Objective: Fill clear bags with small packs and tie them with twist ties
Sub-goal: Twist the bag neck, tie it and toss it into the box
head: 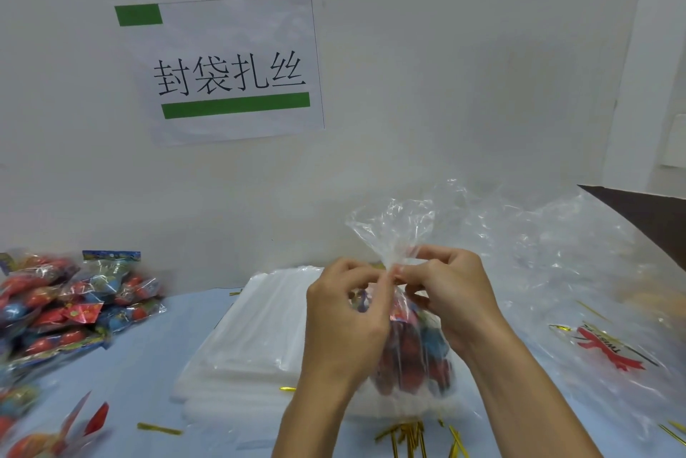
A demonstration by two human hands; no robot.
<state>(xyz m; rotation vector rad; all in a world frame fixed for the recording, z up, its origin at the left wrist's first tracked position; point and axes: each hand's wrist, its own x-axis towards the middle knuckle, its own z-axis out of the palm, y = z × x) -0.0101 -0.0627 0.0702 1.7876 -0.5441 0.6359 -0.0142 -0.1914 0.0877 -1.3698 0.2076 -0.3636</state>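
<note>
Pinching the gathered neck of a filled clear bag, both hands work close together at the near centre of the table. The left hand and the right hand have their fingers curled, and the fingertips of both press on the same narrow point of plastic, where the neck is squeezed thin. The open top of the bag fans out above them. The bag holds red and blue small packs and rests on a stack of flat clear bags. I cannot tell if a twist tie is already around the neck, because the fingers hide that place.

I think the risk is that the neck slips open when one hand lets go, since the smooth film springs back easily. A tie wound too loosely or too high would also slide off.

The table has a light blue cover. Loose gold twist ties lie at the near edge, and a pile of small packs lies at the left. Crumpled clear plastic lies at the right. On the far white wall hangs a paper sign with green bars.
</note>
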